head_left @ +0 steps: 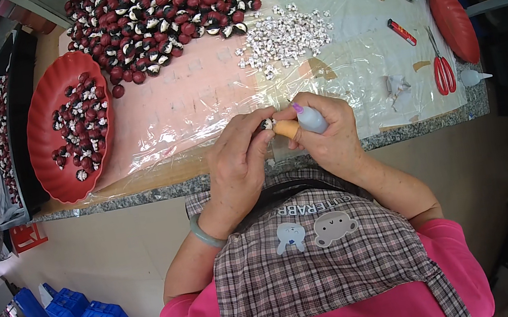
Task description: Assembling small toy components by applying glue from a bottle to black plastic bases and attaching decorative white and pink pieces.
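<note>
Here, the left hand (234, 162): its thumb and fingers were drawn together around a small dark-and-white piece (268, 124), so most of it was hidden.
Right hand (339, 135): it was curled around a glue bottle (313, 119), and an orange finger cover (287, 129) on one of its fingers reached to the piece; whether it pressed there could not be told.
Place of the piece: it was between the hands, over the near side of the desk (186, 188), well apart from the big pile of round red, black and white pieces (167, 14) and the scatter of tiny white pieces (287, 36).
Feel of the piece: it was likely light, hard and smooth, easy to let slip because so little of it could be gripped; its small white parts looked the most fragile.
Hold on the piece: the dark rounded sides seemed the best place for a thumb and fingertip, leaving the white part free.
Feel of the bottle: it was probably light, with soft walls that would give under a squeeze, so a loose hold around the body suited it.
Direction of the piece: its white part showed toward the right hand; its long axis, if any, could not be made out.
Direction of the bottle: its purple tip (298, 108) pointed away from the person and to the left, with the long axis slanting back toward the right palm.
</note>
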The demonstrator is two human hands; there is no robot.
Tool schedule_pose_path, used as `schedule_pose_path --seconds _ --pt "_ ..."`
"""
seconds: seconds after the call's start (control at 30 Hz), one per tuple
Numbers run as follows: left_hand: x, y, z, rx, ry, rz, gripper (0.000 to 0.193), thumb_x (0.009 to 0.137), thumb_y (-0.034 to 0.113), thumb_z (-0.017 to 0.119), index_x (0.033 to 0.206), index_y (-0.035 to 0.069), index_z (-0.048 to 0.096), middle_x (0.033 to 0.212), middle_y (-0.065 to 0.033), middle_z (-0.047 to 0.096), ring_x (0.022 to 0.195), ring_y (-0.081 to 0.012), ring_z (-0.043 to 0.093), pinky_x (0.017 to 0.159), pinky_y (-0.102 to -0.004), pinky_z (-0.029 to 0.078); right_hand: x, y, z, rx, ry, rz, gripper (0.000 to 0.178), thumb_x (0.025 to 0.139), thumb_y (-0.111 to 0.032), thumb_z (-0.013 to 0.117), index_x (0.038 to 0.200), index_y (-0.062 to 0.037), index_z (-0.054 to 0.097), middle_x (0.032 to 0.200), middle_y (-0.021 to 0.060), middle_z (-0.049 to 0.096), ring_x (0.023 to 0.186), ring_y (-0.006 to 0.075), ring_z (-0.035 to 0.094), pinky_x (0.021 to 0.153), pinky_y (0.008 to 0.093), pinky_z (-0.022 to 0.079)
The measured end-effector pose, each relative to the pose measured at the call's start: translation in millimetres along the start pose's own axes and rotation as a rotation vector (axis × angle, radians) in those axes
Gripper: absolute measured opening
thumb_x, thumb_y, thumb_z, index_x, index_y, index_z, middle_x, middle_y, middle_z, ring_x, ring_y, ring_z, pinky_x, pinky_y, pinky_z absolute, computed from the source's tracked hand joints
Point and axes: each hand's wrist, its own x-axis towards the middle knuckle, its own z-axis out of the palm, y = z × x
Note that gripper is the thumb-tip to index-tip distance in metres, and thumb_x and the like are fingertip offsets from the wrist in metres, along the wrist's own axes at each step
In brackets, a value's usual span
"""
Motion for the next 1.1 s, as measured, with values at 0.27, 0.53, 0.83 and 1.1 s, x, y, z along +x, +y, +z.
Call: schedule_pose_path --seconds 0.27,0.53,0.83,1.1 --pt "20.2 -12.5 -5.3 -1.034 -0.108 -0.433 0.016 0.096 0.013 0.049 0.109 0.005 0.054 0.097 -0.0082 0.062 0.073 -0.0084 0.056 0.055 -0.0198 0.041 14.9 -11.4 -18.8 0.230 -0.053 0.087 0.017 0.085 -0.004 0.068 0.101 -0.0021 0.065 0.085 0.0025 0.063 0.066 0.0063 0.058 0.056 0.0192 0.049" --pt "95.5 -50.9 -25.1 0.007 0.141 0.073 0.017 0.087 0.008 0.062 0.103 0.002 0.061 0.079 -0.0022 0.056 0.065 -0.0126 0.052 0.057 -0.0262 0.042 7.1 3.1 -37.0 0.159 -0.052 0.108 0.016 0.085 -0.004 0.068 0.100 -0.0015 0.064 0.086 0.0032 0.063 0.064 0.0068 0.058 0.056 0.0205 0.049" --pt "117.2 -48.7 -12.9 0.781 0.118 0.293 0.024 0.082 0.010 0.065 0.104 0.005 0.059 0.084 -0.0104 0.056 0.070 -0.0279 0.059 0.063 -0.0382 0.048 2.8 7.1 -40.1 0.053 -0.083 0.067 0.012 0.086 -0.004 0.066 0.097 -0.0003 0.066 0.090 0.0041 0.065 0.076 0.0067 0.059 0.059 0.0205 0.050" --pt "60.9 -18.4 -25.1 -0.687 -0.007 -0.439 0.013 0.090 0.006 0.058 0.101 0.005 0.051 0.086 -0.0070 0.063 0.060 -0.0016 0.043 0.049 -0.0143 0.031 2.1 7.9 -55.4 0.325 -0.105 0.156 0.034 0.084 -0.007 0.066 0.112 -0.0065 0.046 0.091 0.0044 0.059 0.080 0.0099 0.057 0.067 0.0236 0.047"
